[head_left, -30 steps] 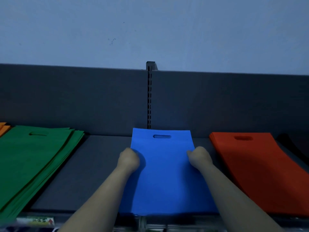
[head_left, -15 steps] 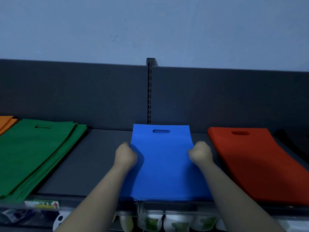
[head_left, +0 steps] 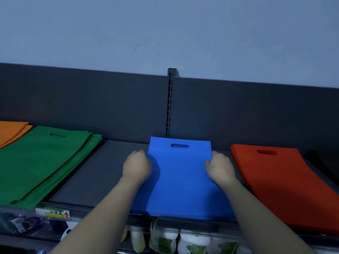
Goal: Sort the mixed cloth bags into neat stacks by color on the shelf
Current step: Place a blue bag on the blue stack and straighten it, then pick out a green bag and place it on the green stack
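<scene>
"Blue stack (head_left: 181, 176) lies mid-shelf, between our hands. Where do we have it?"

"At both long sides. Our left hand (head_left: 136, 166) curls round its left edge and our right hand (head_left: 221, 168) round its right, each up towards the far end. The fingers (head_left: 142, 156) are bunched, not spread, and the knuckles hide the tips, so we cannot tell how far they tuck under."

"And its long axis?"

"Straight away from us. The handle slot (head_left: 179, 146) is at the far end, close to the back panel (head_left: 110, 107), and the near end reaches the front lip of the shelf (head_left: 102, 171)."

"So which way does the next move go?"

"We judge that any squaring of the blue stack goes inward from both sides, or along that axis — neither hand is nearer, they sit level. The green stack (head_left: 42, 162) lies well apart on the left, somewhat fanned. The red stack (head_left: 280, 180) is near on the right, so a sideways shove that way risks crowding it."
</scene>
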The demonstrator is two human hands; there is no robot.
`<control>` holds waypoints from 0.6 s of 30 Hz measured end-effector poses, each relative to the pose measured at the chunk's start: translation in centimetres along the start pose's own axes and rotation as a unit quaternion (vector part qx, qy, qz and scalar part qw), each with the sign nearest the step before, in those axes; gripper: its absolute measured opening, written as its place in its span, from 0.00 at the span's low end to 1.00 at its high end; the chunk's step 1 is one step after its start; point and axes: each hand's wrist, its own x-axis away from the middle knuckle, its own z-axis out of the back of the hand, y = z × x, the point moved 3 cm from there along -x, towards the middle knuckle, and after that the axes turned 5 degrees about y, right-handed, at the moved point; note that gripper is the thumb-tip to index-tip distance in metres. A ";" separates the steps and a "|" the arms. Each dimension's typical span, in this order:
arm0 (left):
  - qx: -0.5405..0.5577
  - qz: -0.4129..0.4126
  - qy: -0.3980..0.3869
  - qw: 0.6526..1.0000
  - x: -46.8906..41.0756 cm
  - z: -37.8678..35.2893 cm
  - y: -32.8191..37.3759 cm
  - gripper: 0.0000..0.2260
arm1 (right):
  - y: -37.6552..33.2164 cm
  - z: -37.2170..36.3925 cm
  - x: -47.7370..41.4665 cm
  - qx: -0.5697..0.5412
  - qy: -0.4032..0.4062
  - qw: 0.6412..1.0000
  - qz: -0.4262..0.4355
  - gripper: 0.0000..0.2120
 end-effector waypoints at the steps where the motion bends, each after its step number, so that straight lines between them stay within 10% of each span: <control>1: -0.041 -0.030 0.028 0.998 0.1 0.5 0.1 0.07 | -0.7 0.1 0.1 0.017 0.010 0.999 0.028 0.11; 7: -0.159 -0.115 0.121 0.973 0.8 3.9 -0.1 0.08 | -6.5 -0.5 1.5 0.015 -0.024 0.992 0.120 0.25; 18: -0.196 -0.082 0.153 0.965 -0.8 10.2 -9.5 0.11 | -19.6 -4.1 4.1 0.043 0.018 0.973 0.228 0.21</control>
